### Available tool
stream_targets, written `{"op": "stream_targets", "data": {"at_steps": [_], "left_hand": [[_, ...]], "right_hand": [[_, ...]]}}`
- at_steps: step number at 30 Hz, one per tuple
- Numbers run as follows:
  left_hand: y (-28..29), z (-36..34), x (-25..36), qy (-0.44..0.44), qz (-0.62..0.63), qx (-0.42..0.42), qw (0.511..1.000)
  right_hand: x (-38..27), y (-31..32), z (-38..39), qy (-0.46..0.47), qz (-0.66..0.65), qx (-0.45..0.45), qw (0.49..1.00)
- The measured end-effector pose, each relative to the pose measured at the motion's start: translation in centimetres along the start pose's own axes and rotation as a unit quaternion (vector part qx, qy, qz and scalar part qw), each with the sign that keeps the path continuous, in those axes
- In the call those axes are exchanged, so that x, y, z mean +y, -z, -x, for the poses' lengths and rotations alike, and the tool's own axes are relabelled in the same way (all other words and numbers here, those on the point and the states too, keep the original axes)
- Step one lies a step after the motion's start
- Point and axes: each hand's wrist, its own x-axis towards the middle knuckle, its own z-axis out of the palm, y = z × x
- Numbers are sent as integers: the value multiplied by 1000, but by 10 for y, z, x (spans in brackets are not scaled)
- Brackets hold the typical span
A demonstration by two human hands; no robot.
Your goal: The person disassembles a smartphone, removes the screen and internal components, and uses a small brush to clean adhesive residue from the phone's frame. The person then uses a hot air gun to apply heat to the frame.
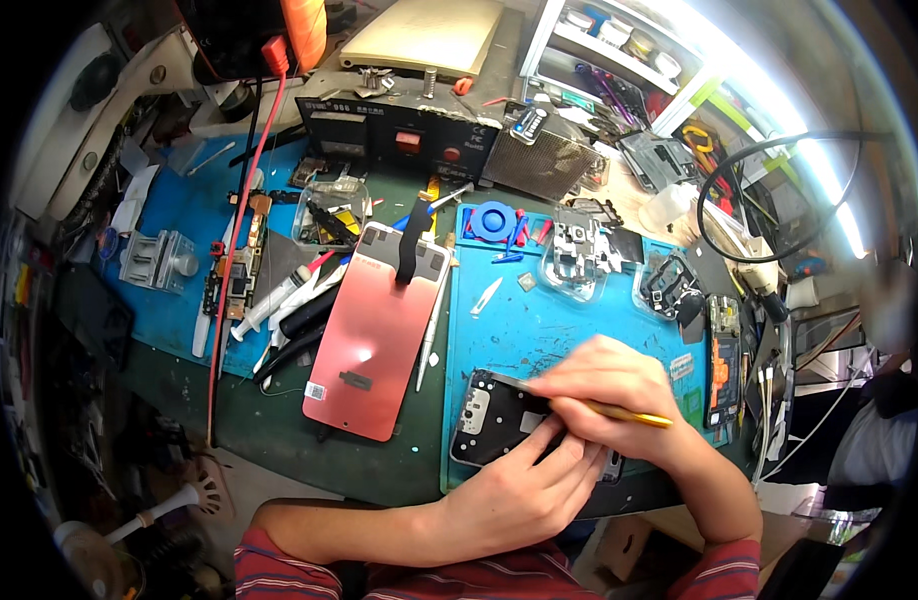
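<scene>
A black phone body point(504, 405) with a pale metal plate at its left end lies on the blue mat, under both my hands. My left hand point(524, 490) reaches across its near edge, fingers bent over it and holding it in place. My right hand point(614, 395) is closed round a slim gold-coloured tool point(629, 414), whose tip comes out near the phone's far edge. Whether it is a pair of tweezers or a blade is hidden by the fingers. My hands touch over the right part of the phone and cover it.
Left of the phone lies a pink phone screen panel point(364, 350) with a black flex cable. A syringe point(279, 300) and pens lie beside it. Plastic boxes of parts point(574, 265) stand beyond my hands. A black power unit point(399, 140) stands at the back. A red cable point(229, 260) hangs at left.
</scene>
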Motion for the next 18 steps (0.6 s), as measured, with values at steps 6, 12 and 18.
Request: {"op": "stream_targets", "data": {"at_steps": [6,12,18], "left_hand": [[-1,-2,1,5,-7,4,1000],[-1,1,-1,10,-3,4,1000],[1,-4,0,-4,-32,0,999]], "right_hand": [[-4,17,25,-28,39,-7,999],[-4,7,4,-6,17,-11,1000],[-5,39,67,-65,61,5,996]]}}
